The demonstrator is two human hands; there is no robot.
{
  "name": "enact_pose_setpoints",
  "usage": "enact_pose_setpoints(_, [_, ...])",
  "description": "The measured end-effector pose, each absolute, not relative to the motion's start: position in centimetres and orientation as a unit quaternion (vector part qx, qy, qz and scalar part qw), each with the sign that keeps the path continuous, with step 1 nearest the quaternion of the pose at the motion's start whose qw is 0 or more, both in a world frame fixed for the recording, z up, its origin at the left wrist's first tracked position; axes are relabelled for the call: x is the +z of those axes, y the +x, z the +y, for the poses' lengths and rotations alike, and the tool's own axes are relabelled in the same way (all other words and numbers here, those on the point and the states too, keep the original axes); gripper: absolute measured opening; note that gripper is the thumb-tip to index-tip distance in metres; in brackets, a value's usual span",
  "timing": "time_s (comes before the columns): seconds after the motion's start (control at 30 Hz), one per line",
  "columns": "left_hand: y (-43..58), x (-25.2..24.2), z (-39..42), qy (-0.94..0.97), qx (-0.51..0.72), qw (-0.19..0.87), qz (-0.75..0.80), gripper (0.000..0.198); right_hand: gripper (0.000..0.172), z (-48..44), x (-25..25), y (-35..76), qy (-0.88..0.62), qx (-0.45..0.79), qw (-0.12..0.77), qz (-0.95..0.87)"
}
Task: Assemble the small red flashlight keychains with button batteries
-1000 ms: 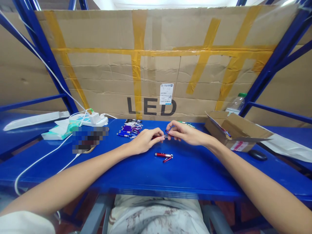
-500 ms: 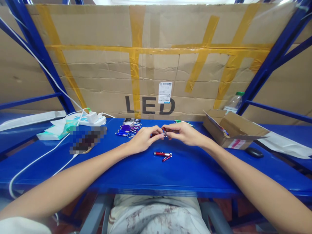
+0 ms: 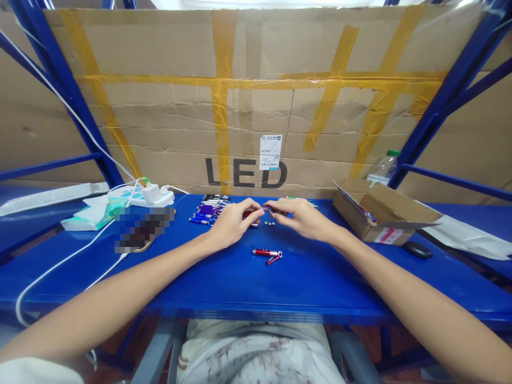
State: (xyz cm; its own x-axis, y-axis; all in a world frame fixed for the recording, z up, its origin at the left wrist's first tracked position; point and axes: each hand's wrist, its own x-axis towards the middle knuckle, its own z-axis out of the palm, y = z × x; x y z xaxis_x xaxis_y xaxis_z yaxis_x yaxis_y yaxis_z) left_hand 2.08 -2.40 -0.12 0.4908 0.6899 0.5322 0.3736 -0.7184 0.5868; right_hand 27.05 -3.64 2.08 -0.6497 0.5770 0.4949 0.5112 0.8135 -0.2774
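My left hand is closed, its fingertips pinched near my right hand's over the middle of the table. Bits of red, seemingly a small red flashlight, show between its fingers. My right hand is also closed, pinching a small red and silver part, mostly hidden by the fingertips. Just beneath lie several tiny silver button cells in a row. Closer to me rests a red keychain flashlight with a red clip. Left of my left hand, several keychain flashlights in black, purple and blue lie side by side.
A green flashlight lies behind my right hand. An open cardboard box, a black mouse and a bottle are at right. A phone, tissue pack and power strip with cables occupy the left.
Button cells now show on the table below the fingertips. My left hand has shifted slightly left, and the fingertips of both hands are a little further apart.
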Motion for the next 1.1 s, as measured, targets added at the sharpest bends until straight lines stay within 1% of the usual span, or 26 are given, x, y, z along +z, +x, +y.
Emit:
enact_pose_setpoints(0.13, [1.6, -0.3, -1.7, 0.872, 0.349, 0.086, 0.333, 0.021, 0.033, -3.5, 2.4, 27.7, -0.335, 0.057, 0.280, -0.898])
enact_pose_setpoints(0.23, [1.4, -0.4, -1.6, 0.896, 0.299, 0.046, 0.324, 0.022, 0.031, -3.5, 2.7, 28.0, -0.356, 0.096, 0.256, -0.893])
enact_pose_setpoints(0.3, [1.4, -0.5, -1.7, 0.914, 0.255, 0.036, 0.314, 0.024, 0.029, -3.4, 2.8, 28.2, -0.372, 0.131, 0.216, -0.893])
enact_pose_setpoints(0.43, [1.4, -0.6, -2.1, 0.940, 0.186, 0.036, 0.282, 0.027, 0.027, -3.2, 2.8, 28.8, -0.385, 0.184, 0.102, -0.899])
enact_pose_setpoints(0.53, [1.3, -0.7, -2.3, 0.948, 0.161, 0.042, 0.270, 0.027, 0.027, -2.9, 2.7, 29.2, -0.386, 0.187, 0.061, -0.901])
enact_pose_setpoints(0.7, [1.1, -0.7, -1.9, 0.952, 0.138, 0.062, 0.266, 0.026, 0.030, -2.7, 2.7, 29.6, -0.366, 0.175, 0.060, -0.912])
enact_pose_setpoints(0.87, [1.0, -0.5, -1.7, 0.952, 0.142, 0.089, 0.258, 0.029, 0.025, -2.7, 2.7, 29.7, -0.357, 0.141, 0.080, -0.920])
enact_pose_setpoints(1.03, [1.2, 0.3, -2.7, 0.948, 0.135, 0.122, 0.261, 0.038, 0.017, -2.8, 2.5, 29.4, -0.359, 0.167, 0.054, -0.917])
enact_pose_setpoints(1.1, [1.3, 0.6, -3.2, 0.947, 0.132, 0.145, 0.256, 0.045, 0.020, -3.0, 2.7, 29.2, -0.356, 0.175, 0.044, -0.917])
